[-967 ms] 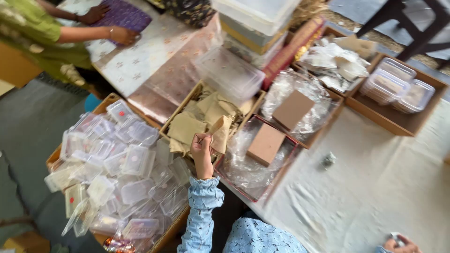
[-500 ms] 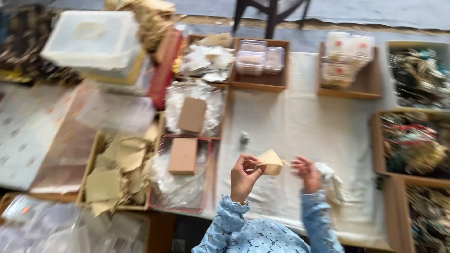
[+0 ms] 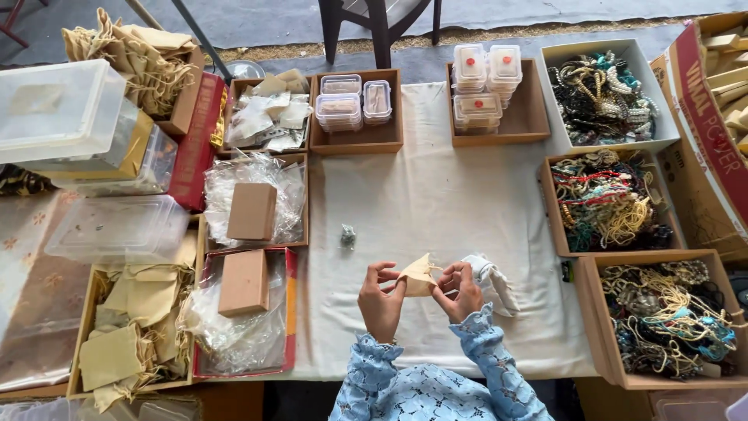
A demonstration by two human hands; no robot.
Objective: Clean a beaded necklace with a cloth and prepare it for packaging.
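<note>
Both my hands hold a small beige cloth pouch (image 3: 418,275) over the white tablecloth (image 3: 436,195) near the front edge. My left hand (image 3: 379,300) pinches its left side and my right hand (image 3: 460,290) grips its right side by the drawstring. A crumpled white cloth or bag (image 3: 489,279) lies just right of my right hand. A small dark trinket (image 3: 347,235) rests on the cloth above my left hand. Blue patterned sleeves cover my forearms.
A wooden tray of beige pouches (image 3: 132,327) sits front left, with brown boxes on plastic (image 3: 251,210) beside it. Clear lidded containers (image 3: 351,101) fill back trays. Boxes of tangled bead necklaces (image 3: 608,199) line the right side. A chair (image 3: 378,23) stands behind the table.
The view has swung right from the tray of pouches to the white cloth. My left hand carried a pouch over, and my right hand has joined it on the pouch.
</note>
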